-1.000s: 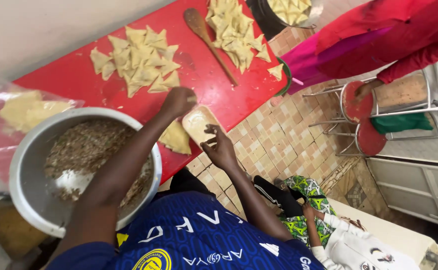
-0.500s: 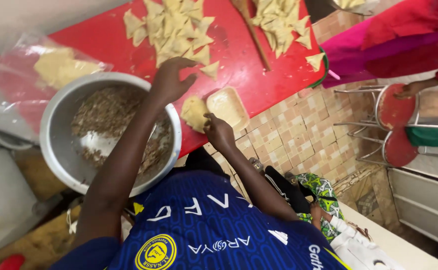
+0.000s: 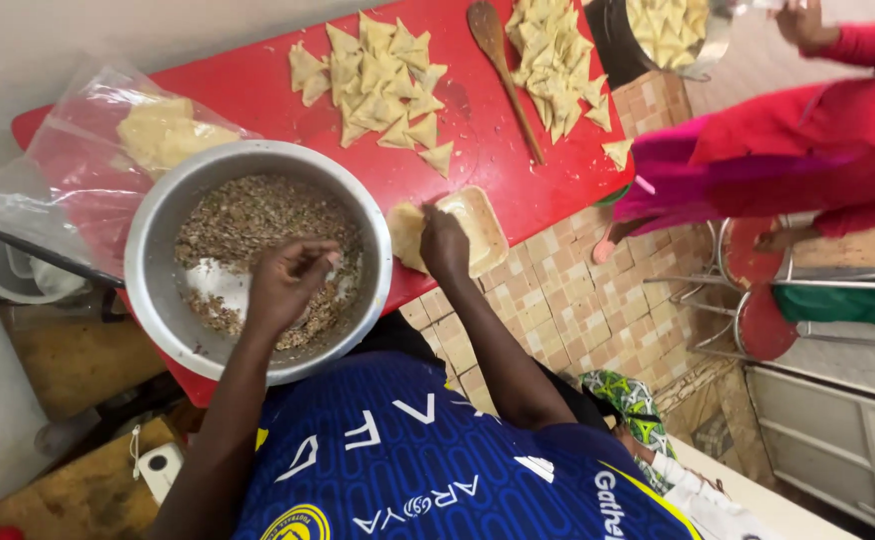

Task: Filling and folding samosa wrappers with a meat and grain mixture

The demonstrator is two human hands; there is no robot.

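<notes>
My left hand (image 3: 288,285) pinches crumbly brown filling (image 3: 258,225) inside the dented metal bowl (image 3: 153,290) at the red table's (image 3: 258,90) near edge; my right hand (image 3: 445,245) grasps a pale, floppy dough sheet (image 3: 406,232).

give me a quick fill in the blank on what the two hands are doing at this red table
1. The left hand reaches into the round metal ____ of minced filling.
2. The right hand presses on a pale sheet of ____ beside the small shallow tray.
3. The long wooden spoon lies on the ____ table.

Missing words: bowl; dough; red
</notes>
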